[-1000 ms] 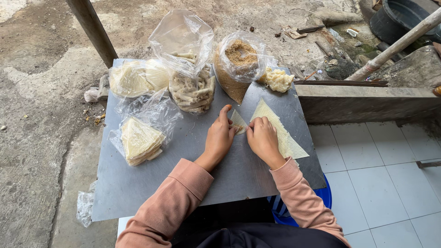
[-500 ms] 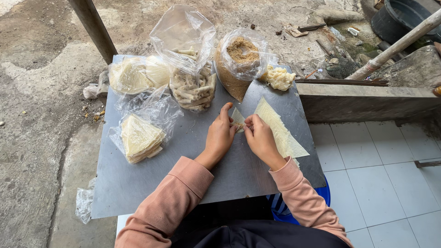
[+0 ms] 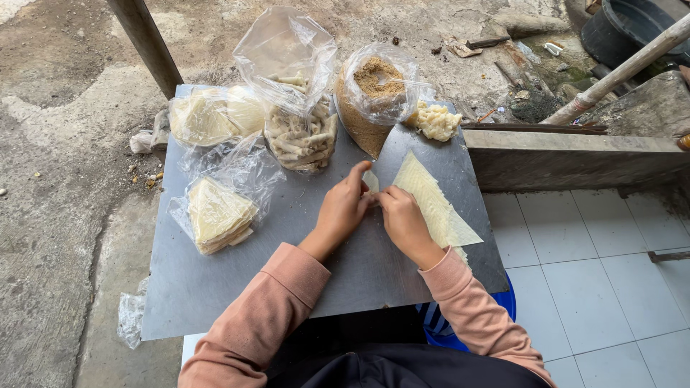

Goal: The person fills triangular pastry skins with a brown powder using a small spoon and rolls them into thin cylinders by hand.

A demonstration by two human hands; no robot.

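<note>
The fingers (image 3: pixel 363 188) of both hands pinch one small wrapper piece (image 3: pixel 371 179) between them, narrow and close, probably to fold it tight. The left hand (image 3: pixel 343 208) and right hand (image 3: pixel 402 219) rest on the grey metal surface (image 3: pixel 237 287), just beside a stack of triangular wrappers (image 3: pixel 431 201). Plastic bags (image 3: pixel 298 108) stand behind; rough ground around.

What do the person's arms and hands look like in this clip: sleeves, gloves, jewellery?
Both arms wear long, loose sleeves of a salmon-pink knit fabric with ribbed cuffs that end at the wrists. The left hand and the right hand are bare: no gloves, and no ring, watch or bracelet shows from this view. A dark garment covers the lap below.
</note>
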